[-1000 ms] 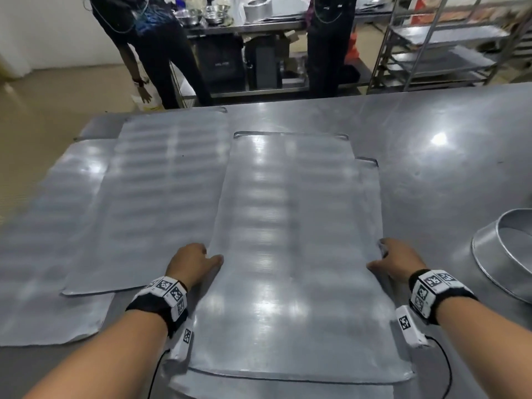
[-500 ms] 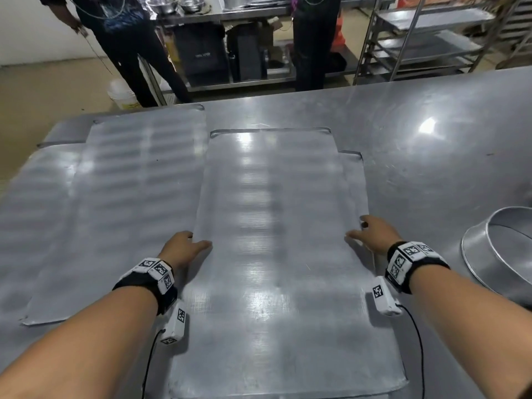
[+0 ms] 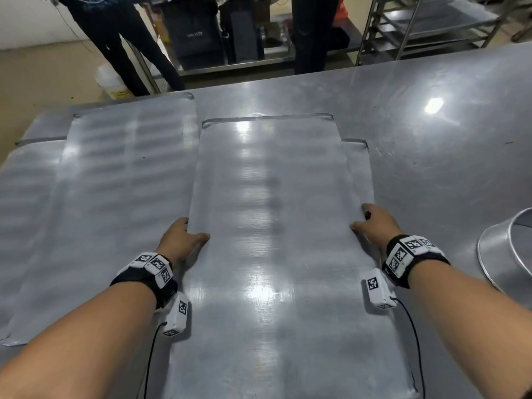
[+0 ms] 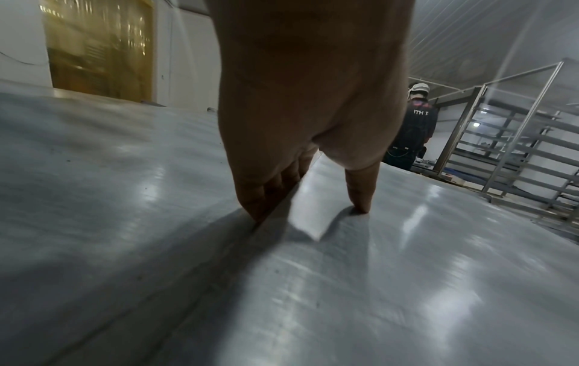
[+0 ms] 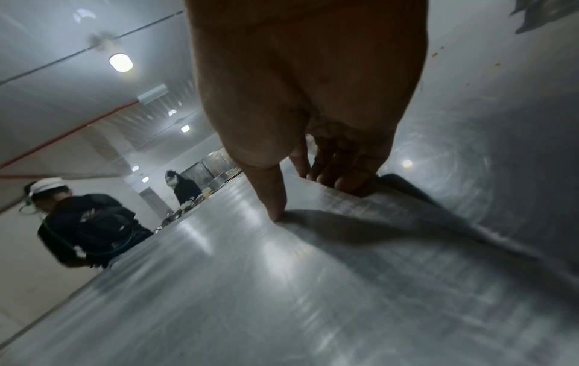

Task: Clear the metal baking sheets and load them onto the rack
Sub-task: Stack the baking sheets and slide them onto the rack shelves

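Observation:
A long metal baking sheet (image 3: 273, 240) lies on top of another sheet (image 3: 359, 168) in front of me on the steel table (image 3: 446, 139). My left hand (image 3: 184, 234) grips its left edge, thumb on top and fingers curled under (image 4: 301, 193). My right hand (image 3: 371, 223) grips the right edge the same way, thumb (image 5: 275, 198) pressing the top surface. More baking sheets (image 3: 123, 182) overlap to the left. The steel rack (image 3: 426, 27) stands beyond the table at the far right.
A round metal pan (image 3: 509, 254) sits at the table's right edge. Two people in dark clothes (image 3: 121, 38) stand beyond the far edge by a steel counter. A white bucket (image 3: 110, 82) is on the floor at the left.
Both hands have slid forward along the sheet's long edges, away from me, and now sit nearer its middle. The view has tilted down.

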`<state>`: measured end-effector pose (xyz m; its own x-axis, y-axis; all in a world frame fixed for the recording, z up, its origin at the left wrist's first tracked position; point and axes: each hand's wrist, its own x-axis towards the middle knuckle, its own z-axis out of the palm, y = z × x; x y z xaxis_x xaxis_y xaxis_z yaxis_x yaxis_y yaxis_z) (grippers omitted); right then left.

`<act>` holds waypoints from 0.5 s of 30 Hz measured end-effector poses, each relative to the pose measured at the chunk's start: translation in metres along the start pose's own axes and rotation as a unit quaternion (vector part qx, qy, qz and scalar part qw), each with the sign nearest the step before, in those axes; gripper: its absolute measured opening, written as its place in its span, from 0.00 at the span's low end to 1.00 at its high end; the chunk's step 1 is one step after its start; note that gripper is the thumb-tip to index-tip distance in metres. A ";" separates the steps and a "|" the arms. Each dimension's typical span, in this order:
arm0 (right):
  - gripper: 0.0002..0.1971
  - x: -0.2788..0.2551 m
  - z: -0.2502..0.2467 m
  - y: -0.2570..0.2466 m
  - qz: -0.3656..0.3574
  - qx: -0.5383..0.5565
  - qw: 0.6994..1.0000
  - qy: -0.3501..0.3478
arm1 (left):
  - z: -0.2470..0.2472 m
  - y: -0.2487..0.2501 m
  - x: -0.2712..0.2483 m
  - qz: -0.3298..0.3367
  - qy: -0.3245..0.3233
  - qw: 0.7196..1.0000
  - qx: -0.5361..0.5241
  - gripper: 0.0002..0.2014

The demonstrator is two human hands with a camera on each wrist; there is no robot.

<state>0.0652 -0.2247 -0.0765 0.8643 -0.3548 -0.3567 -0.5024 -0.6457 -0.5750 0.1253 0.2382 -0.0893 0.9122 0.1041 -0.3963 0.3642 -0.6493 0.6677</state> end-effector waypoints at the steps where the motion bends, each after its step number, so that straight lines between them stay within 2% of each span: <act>1: 0.20 0.000 0.000 0.000 -0.001 0.007 1.000 -0.001 | 0.000 -0.003 0.004 -0.001 -0.001 1.000 -0.012 0.32; 8: 0.33 -0.002 0.001 0.003 0.046 0.131 0.990 -0.001 | 0.003 0.001 0.013 -0.008 0.004 0.997 -0.081 0.28; 15: 0.27 0.006 -0.001 0.010 0.075 0.160 0.984 -0.006 | 0.004 0.012 0.017 -0.028 0.044 0.995 -0.088 0.17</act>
<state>0.0656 -0.2344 -0.0840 0.7802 -0.4200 -0.4634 -0.6088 -0.3402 -0.7167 0.1443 0.2289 -0.0902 0.8993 0.2083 -0.3846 0.4359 -0.4988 0.7492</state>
